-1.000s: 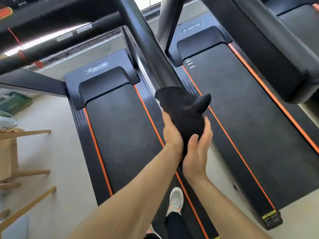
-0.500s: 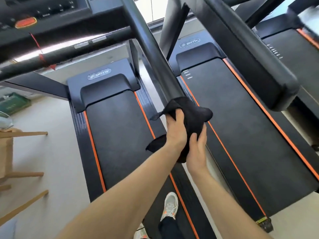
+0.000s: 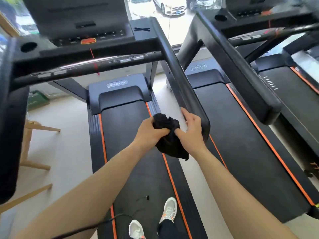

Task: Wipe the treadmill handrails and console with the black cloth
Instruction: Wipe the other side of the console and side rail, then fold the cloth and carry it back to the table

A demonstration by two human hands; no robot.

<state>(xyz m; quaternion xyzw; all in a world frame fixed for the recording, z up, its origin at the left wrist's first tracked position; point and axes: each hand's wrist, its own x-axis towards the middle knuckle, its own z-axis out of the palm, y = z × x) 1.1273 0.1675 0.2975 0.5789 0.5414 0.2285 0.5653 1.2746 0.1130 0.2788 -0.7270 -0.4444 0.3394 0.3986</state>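
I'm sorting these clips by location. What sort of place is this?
Most likely a gym or fitness room: two treadmills side by side, the near treadmill and a second treadmill, a console, and a window onto parked cars.

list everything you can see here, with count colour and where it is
treadmills: at least two, black with orange belt edging; one underfoot, one to its right, part of a further one at far right
handrail: one, black, right side of the near treadmill
console: one, black with an orange-red button, top left
black cloth: one, bunched between both hands beside the handrail's end
wooden frame: one, pale, left on the floor
green crate: one, far left
cars: white, outside the window, top
shoes: two, white and grey, bottom centre
left hand: gripping the cloth
right hand: gripping the cloth, next to the handrail's end
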